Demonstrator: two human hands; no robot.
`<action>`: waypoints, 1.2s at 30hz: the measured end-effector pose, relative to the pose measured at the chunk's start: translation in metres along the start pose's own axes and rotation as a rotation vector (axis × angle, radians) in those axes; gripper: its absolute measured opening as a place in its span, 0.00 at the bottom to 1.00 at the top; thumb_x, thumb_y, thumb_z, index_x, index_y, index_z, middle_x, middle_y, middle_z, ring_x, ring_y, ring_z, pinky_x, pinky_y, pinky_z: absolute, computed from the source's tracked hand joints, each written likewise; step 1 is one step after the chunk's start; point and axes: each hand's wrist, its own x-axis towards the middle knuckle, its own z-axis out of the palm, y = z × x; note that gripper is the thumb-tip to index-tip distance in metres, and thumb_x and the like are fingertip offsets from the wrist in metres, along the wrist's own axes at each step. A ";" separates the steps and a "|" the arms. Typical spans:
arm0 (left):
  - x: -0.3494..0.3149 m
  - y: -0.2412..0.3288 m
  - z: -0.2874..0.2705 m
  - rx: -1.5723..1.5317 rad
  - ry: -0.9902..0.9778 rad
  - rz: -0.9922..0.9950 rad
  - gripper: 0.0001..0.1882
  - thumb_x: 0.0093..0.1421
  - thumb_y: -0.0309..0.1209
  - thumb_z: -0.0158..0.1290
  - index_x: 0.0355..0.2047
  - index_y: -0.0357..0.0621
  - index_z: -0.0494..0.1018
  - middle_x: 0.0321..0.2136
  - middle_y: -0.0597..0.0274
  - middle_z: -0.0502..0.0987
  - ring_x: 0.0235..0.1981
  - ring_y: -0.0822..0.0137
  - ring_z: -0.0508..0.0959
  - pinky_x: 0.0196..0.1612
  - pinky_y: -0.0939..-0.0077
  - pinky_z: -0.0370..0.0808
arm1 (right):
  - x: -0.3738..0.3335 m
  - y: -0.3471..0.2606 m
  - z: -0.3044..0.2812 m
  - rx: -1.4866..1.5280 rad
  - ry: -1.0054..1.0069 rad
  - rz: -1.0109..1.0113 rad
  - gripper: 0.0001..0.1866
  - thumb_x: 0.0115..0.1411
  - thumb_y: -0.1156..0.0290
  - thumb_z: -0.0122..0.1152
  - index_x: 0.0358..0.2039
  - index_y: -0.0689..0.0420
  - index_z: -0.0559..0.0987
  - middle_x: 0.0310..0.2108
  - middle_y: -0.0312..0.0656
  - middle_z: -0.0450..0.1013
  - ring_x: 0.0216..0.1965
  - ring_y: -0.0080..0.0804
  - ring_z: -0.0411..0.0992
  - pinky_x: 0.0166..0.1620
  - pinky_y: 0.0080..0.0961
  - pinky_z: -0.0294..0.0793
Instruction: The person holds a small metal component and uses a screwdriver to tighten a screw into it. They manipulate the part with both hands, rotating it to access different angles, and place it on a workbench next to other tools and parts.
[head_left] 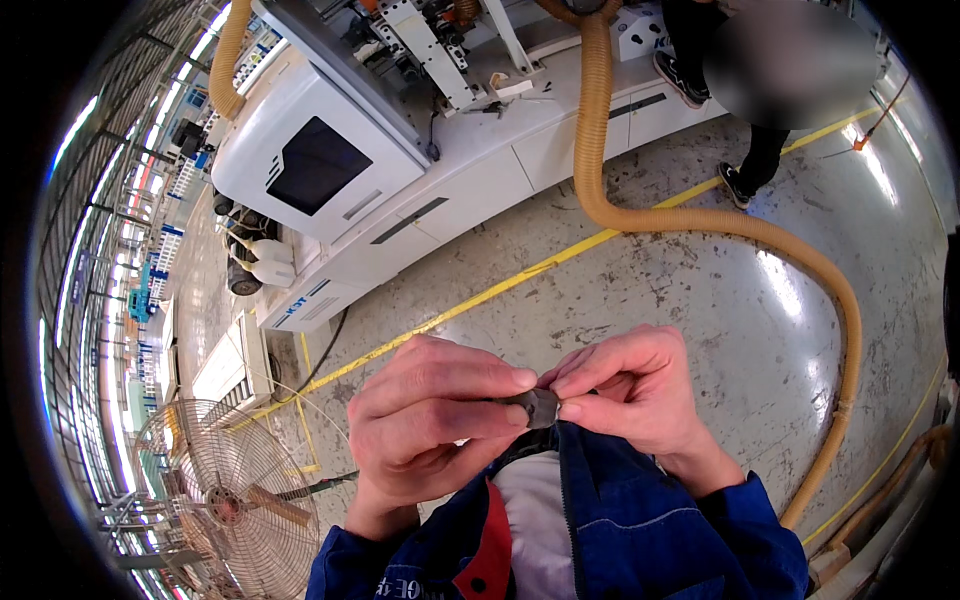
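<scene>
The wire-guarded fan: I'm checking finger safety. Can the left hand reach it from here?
Probably not: the left hand is pinching a small dark piece, and floor shows between hand and fan.

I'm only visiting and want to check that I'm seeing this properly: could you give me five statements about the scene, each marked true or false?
1. The bare left hand pinches a small dark grey piece. True.
2. The bare right hand is far from that piece. False: the right hand is touching it too.
3. The round wire-caged fan stands on the person's right. False: the fan is on the person's left.
4. The ribbed tan hose crosses the yellow floor line. True.
5. The long-sleeved blue jacket is open at the front. True.
</scene>
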 end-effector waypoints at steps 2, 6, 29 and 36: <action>0.000 0.000 0.000 -0.004 -0.003 -0.003 0.11 0.43 0.19 0.68 0.28 0.43 0.80 0.35 0.57 0.83 0.33 0.62 0.82 0.35 0.73 0.77 | 0.000 0.001 0.000 -0.001 0.003 -0.012 0.09 0.52 0.83 0.71 0.35 0.66 0.84 0.33 0.45 0.82 0.36 0.23 0.79 0.41 0.19 0.78; 0.000 -0.001 0.000 -0.016 0.000 -0.005 0.12 0.44 0.19 0.68 0.29 0.43 0.80 0.36 0.57 0.83 0.33 0.62 0.82 0.35 0.73 0.77 | 0.001 0.003 0.000 -0.006 0.001 -0.032 0.09 0.52 0.83 0.71 0.35 0.66 0.84 0.33 0.45 0.82 0.35 0.23 0.79 0.40 0.19 0.78; -0.010 -0.011 0.004 -0.172 -0.005 -0.067 0.14 0.43 0.16 0.68 0.29 0.41 0.76 0.38 0.50 0.82 0.39 0.53 0.82 0.40 0.64 0.79 | 0.000 0.001 -0.002 0.001 -0.019 -0.025 0.08 0.52 0.83 0.72 0.35 0.65 0.84 0.34 0.45 0.82 0.36 0.24 0.79 0.42 0.20 0.78; -0.011 -0.008 0.002 -0.126 -0.014 -0.038 0.14 0.43 0.16 0.68 0.30 0.41 0.77 0.38 0.50 0.82 0.38 0.54 0.83 0.40 0.65 0.79 | -0.001 0.000 -0.001 0.006 -0.022 0.000 0.08 0.53 0.82 0.71 0.35 0.66 0.84 0.33 0.44 0.82 0.36 0.23 0.79 0.41 0.19 0.78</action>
